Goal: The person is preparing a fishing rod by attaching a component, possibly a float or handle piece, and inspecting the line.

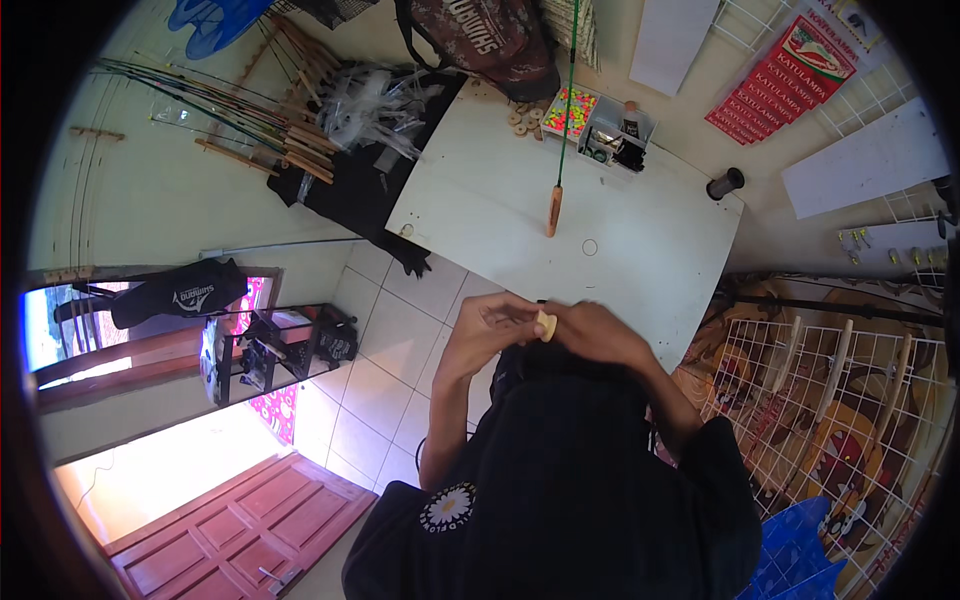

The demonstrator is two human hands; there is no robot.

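Both my hands are raised close together in front of my chest, over the near edge of a white table [640,230]. My left hand [492,325] and my right hand [600,335] pinch a small pale yellow round piece [546,325] between their fingertips. Farther out on the table lies a thin green rod with a wooden handle [553,208]. Beside that handle a small ring [589,246] rests on the tabletop.
At the table's far edge stand a tray of coloured beads [570,110], a small open box of parts [618,135], several wooden rings [522,120] and a dark spool [725,184]. Fishing rods [250,130] lean at the left. A white wire rack [840,400] stands at the right.
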